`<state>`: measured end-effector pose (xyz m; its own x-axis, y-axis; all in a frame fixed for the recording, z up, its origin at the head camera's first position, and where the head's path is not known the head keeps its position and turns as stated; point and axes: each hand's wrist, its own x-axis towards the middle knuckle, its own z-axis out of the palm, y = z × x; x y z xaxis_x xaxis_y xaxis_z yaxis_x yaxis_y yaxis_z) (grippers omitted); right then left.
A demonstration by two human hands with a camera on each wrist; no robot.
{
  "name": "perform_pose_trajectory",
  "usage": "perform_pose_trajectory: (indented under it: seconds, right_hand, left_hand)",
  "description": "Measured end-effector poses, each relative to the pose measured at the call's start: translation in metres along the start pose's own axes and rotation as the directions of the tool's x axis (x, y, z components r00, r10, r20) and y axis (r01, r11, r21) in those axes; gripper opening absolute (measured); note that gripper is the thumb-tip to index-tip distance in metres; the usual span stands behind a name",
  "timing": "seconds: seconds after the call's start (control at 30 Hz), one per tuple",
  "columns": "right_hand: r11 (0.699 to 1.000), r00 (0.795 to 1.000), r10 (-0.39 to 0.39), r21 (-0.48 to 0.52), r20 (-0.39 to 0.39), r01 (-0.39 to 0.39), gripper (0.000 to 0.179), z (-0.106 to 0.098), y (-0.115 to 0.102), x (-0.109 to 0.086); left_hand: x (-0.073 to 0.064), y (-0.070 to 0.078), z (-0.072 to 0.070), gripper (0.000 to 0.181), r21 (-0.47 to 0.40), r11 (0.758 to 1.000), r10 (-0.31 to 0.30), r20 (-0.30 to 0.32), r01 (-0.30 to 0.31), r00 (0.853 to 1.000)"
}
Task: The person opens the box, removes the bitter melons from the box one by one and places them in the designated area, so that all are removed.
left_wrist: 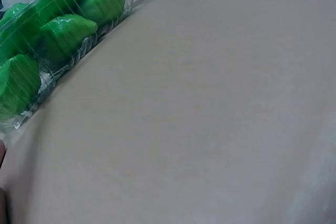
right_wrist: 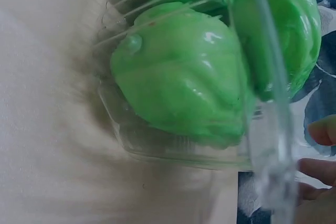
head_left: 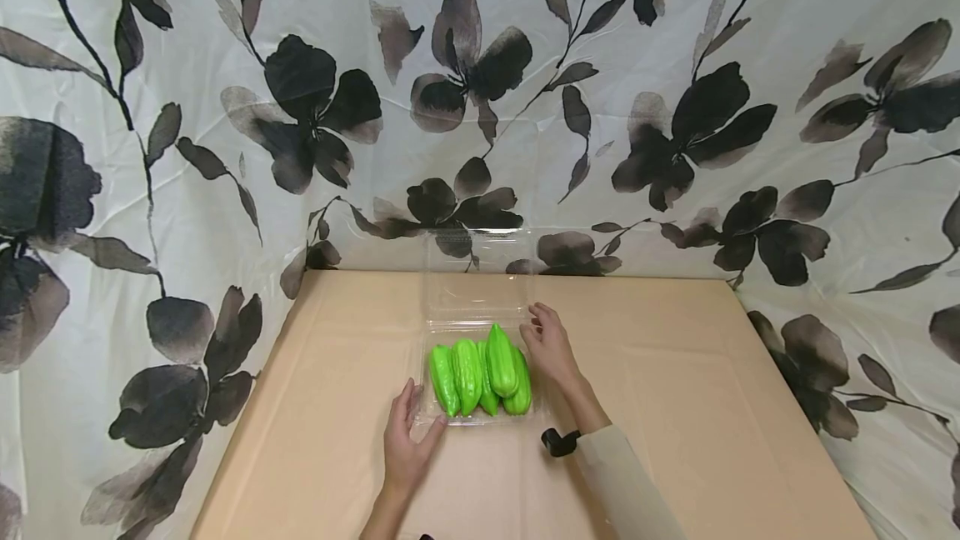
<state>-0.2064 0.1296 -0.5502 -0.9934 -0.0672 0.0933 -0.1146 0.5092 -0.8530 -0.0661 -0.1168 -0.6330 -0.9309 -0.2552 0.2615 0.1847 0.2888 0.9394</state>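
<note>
A clear plastic clamshell box [head_left: 480, 421] lies on the table with its lid [head_left: 478, 294] raised at the back. Inside are several shiny green ribbed vegetables [head_left: 467, 375], side by side, one lying higher than the others; their exact kind is unclear. My left hand [head_left: 408, 444] is at the box's front left corner, fingers extended and thumb toward the front edge. Near the back right corner is my right hand [head_left: 551, 344], its fingers slightly bent. In the right wrist view, its thumb [right_wrist: 323, 130] and fingers stand apart beside the clear wall.
A tan covered table [head_left: 645, 357] lies under the box and extends to both sides. Behind and around it hangs white cloth with dark flowers [head_left: 465, 65]. A black device [head_left: 560, 442] is strapped at the right wrist.
</note>
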Motion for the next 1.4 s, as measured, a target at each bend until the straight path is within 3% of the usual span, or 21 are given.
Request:
perform_pose_trajectory:
  seconds: [0.17,0.37,0.73,1.03,1.4]
  right_hand:
    - [0.999,0.999,0.036,-0.021,0.005,-0.036,0.05,0.0,0.0,0.002]
    - [0.997,0.998,0.057,-0.057,-0.01,-0.057,0.052,0.001,0.001,0.003]
    - [0.992,0.994,0.111,-0.066,0.006,-0.111,0.051,0.0,-0.001,-0.002]
    - [0.992,0.995,0.097,-0.076,-0.004,-0.097,0.049,-0.003,0.001,-0.005]
    - [0.993,0.997,0.073,-0.09,0.001,-0.073,0.047,-0.007,0.006,-0.009]
  left_hand:
    - [0.0,0.001,0.0,0.096,0.017,0.999,-0.043,0.052,0.042,0.998]
    - [-0.001,0.002,-0.001,0.102,-0.003,0.997,-0.081,0.05,0.081,0.996]
    - [-0.001,0.002,0.0,0.102,-0.027,0.996,-0.086,0.055,0.088,0.995]
    - [0.0,0.002,0.0,0.104,-0.06,0.996,-0.068,0.062,0.071,0.996]
    - [0.0,0.001,0.001,0.109,-0.039,0.994,-0.099,0.095,0.103,0.991]
